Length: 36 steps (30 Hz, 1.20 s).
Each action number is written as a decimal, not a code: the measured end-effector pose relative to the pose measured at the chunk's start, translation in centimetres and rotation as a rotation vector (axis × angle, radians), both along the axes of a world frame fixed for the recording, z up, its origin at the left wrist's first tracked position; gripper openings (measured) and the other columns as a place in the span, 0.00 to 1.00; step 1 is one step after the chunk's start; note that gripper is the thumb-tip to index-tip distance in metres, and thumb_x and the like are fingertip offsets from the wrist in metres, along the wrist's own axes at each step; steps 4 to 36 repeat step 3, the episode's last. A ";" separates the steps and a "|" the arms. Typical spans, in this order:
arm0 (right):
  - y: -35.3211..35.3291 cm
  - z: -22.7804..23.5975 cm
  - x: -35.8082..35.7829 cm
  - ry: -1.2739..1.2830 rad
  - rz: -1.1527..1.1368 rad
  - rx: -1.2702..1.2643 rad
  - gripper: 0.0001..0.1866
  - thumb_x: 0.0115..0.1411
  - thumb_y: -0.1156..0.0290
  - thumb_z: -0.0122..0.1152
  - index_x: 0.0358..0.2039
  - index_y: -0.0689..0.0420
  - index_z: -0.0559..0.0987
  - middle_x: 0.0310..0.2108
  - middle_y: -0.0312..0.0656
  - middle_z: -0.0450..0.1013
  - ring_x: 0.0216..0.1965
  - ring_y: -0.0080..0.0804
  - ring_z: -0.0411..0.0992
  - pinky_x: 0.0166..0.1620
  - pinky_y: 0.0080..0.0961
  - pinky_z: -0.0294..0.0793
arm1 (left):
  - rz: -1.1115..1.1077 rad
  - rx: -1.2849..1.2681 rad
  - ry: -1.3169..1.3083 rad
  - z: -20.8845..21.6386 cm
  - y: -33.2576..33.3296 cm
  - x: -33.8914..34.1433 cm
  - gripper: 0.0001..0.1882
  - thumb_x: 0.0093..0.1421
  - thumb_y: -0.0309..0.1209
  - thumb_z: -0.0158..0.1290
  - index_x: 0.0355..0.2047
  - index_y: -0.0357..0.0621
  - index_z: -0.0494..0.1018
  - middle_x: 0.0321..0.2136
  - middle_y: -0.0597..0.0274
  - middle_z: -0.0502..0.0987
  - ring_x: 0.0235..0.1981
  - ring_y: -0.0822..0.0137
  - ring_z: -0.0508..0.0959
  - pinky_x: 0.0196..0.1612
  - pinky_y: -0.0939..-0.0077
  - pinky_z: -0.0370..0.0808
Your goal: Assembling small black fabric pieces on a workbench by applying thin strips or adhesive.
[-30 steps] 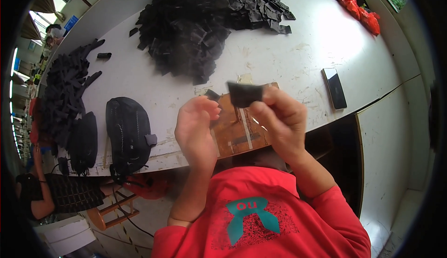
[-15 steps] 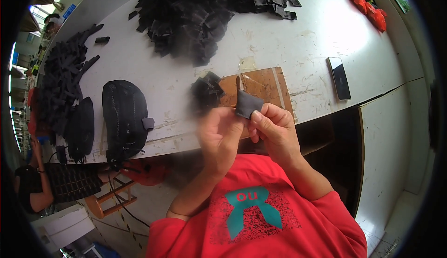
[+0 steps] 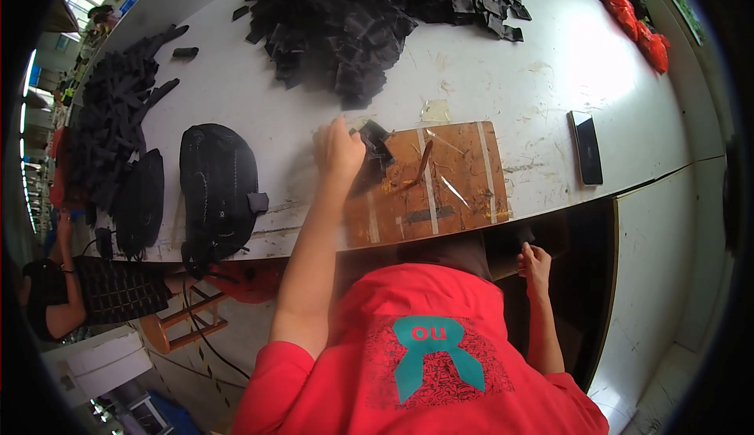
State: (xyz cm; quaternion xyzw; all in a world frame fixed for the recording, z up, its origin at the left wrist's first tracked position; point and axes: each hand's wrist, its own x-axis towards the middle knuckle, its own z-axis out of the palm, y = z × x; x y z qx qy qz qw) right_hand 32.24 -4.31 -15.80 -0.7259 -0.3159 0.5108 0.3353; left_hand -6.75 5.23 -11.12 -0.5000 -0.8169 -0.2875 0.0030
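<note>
Nearest to us is our red shirt (image 3: 424, 356) with a teal mark on its front, filling the lower edge of the view. Our right hand (image 3: 536, 266) hangs low beside the shirt, below the table edge, fingers curled around a small dark piece (image 3: 525, 235) held at the fingertips; the piece is mostly hidden, so we cannot tell its shape.

Our left arm reaches up and forward over the white table (image 3: 503, 74). Our left hand (image 3: 338, 151) rests at the left end of a brown wooden board (image 3: 448, 191), which lies at the near edge of the table and carries pale tape strips. The fingers close on a small black fabric piece (image 3: 375, 143) that lies on the board's upper left corner, just beside the hand.

To the left of the board lies an oval black padded panel (image 3: 218, 188), and further left a second dark panel (image 3: 140, 199). To the right, well apart from the board, a dark phone (image 3: 587, 147) lies flat.

Farther back, a big heap of black cut pieces (image 3: 369, 19) covers the middle of the table, with another pile (image 3: 118, 121) along the left side. At the far right corner sit some red and green items (image 3: 640, 31). At lower left another person's arm (image 3: 59, 309) shows beside a wooden stool (image 3: 184, 321)
</note>
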 end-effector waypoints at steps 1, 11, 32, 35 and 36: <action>0.0 -1.2 0.6 -0.123 0.098 -0.019 0.10 0.54 0.66 0.54 0.24 0.60 0.71 0.16 0.32 0.65 0.13 0.14 0.60 0.15 0.11 0.58 | -0.002 -0.146 -0.060 0.2 0.3 -0.3 0.11 0.47 0.30 0.54 0.32 0.40 0.71 0.31 0.53 0.72 0.37 0.55 0.70 0.42 0.64 0.66; -0.9 -6.0 3.1 -0.426 0.338 0.146 0.15 0.55 0.64 0.54 0.36 0.62 0.73 0.19 0.35 0.69 0.16 0.19 0.65 0.16 0.14 0.63 | -0.025 -0.376 -0.209 0.4 0.7 -1.1 0.20 0.46 0.33 0.56 0.40 0.43 0.69 0.35 0.50 0.71 0.40 0.54 0.70 0.45 0.67 0.65; -0.9 -6.0 3.1 -0.426 0.338 0.146 0.15 0.55 0.64 0.54 0.36 0.62 0.73 0.19 0.35 0.69 0.16 0.19 0.65 0.16 0.14 0.63 | -0.025 -0.376 -0.209 0.4 0.7 -1.1 0.20 0.46 0.33 0.56 0.40 0.43 0.69 0.35 0.50 0.71 0.40 0.54 0.70 0.45 0.67 0.65; -0.9 -6.0 3.1 -0.426 0.338 0.146 0.15 0.55 0.64 0.54 0.36 0.62 0.73 0.19 0.35 0.69 0.16 0.19 0.65 0.16 0.14 0.63 | -0.025 -0.376 -0.209 0.4 0.7 -1.1 0.20 0.46 0.33 0.56 0.40 0.43 0.69 0.35 0.50 0.71 0.40 0.54 0.70 0.45 0.67 0.65; -0.9 -6.0 3.1 -0.426 0.338 0.146 0.15 0.55 0.64 0.54 0.36 0.62 0.73 0.19 0.35 0.69 0.16 0.19 0.65 0.16 0.14 0.63 | -0.025 -0.376 -0.209 0.4 0.7 -1.1 0.20 0.46 0.33 0.56 0.40 0.43 0.69 0.35 0.50 0.71 0.40 0.54 0.70 0.45 0.67 0.65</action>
